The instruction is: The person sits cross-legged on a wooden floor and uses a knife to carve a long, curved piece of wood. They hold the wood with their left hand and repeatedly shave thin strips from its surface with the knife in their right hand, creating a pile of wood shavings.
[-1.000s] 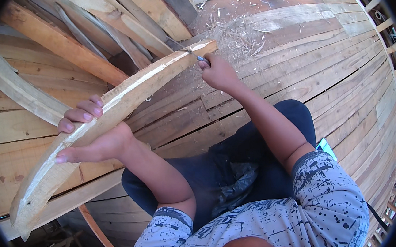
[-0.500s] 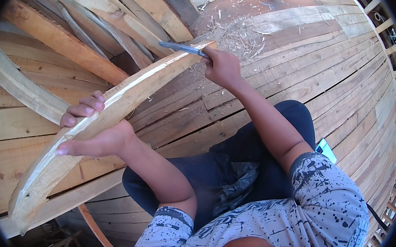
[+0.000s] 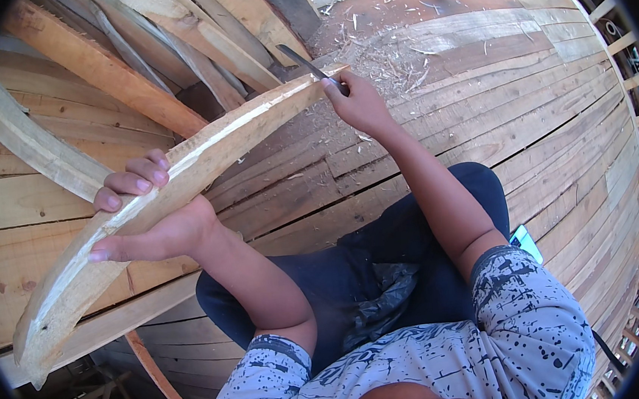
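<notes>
A long curved wooden piece (image 3: 213, 154) slants across from the lower left to the upper middle, with a pale, freshly cut strip along its edge. Around its left part my left hand (image 3: 167, 233) is closed, fingers over the far side and thumb on the near side. My right hand (image 3: 357, 106) grips a knife (image 3: 301, 61) whose long dark blade lies across the wood's far right end, its tip pointing up and left. The knife's handle is mostly hidden in the fist.
Wood shavings (image 3: 399, 63) litter the planked floor (image 3: 436, 144) beyond my right hand. Several boards and beams (image 3: 106, 66) lean at the upper left, near a curved timber (image 3: 37, 144). A phone (image 3: 525, 244) lies beside my right knee.
The knife has turned in my right hand, so its tip swings up and right and the blade looks thinner. My left hand and the wooden piece have stayed nearly still.
</notes>
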`<state>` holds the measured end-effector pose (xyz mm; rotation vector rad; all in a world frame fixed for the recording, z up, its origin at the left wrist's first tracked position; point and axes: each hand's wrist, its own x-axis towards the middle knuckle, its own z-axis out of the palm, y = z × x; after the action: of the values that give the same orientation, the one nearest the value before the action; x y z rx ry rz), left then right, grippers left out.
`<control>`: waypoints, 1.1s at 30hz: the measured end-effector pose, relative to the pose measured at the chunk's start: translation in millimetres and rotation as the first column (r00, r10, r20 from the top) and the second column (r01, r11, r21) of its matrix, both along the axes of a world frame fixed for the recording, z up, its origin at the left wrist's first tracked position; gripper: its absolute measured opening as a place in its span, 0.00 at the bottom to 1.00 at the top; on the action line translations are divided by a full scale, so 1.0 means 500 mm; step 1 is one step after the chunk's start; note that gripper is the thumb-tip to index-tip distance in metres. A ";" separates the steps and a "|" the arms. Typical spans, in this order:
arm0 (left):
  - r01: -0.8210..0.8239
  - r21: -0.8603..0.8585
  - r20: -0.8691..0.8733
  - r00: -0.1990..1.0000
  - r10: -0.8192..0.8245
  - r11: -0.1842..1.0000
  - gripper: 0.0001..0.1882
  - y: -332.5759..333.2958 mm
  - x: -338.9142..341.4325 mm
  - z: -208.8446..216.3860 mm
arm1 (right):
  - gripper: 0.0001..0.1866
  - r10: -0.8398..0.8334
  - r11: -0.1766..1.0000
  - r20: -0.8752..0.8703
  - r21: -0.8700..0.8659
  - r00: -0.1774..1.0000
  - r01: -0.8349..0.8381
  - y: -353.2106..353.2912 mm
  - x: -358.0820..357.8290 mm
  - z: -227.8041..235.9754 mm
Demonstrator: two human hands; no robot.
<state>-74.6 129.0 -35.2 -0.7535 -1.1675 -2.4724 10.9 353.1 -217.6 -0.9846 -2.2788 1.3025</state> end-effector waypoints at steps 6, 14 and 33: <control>0.047 0.004 -0.032 0.998 -0.047 0.999 0.36 0.005 0.009 0.002 | 0.38 0.008 0.992 0.153 0.123 0.988 -0.027 -0.022 0.014 0.063; 0.115 0.015 -0.102 0.988 -0.113 0.993 0.37 0.013 0.021 0.001 | 0.33 -0.081 0.975 0.110 0.217 0.991 0.056 -0.019 0.006 0.057; 0.182 0.023 -0.135 0.975 -0.177 0.983 0.38 0.010 0.015 -0.004 | 0.29 0.113 0.021 -0.225 -0.973 0.968 -0.228 0.036 0.008 0.028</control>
<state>-67.3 134.2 -37.5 -1.0381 -1.0465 -2.5332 15.1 371.1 -203.4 -0.8570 -1.0033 3.1575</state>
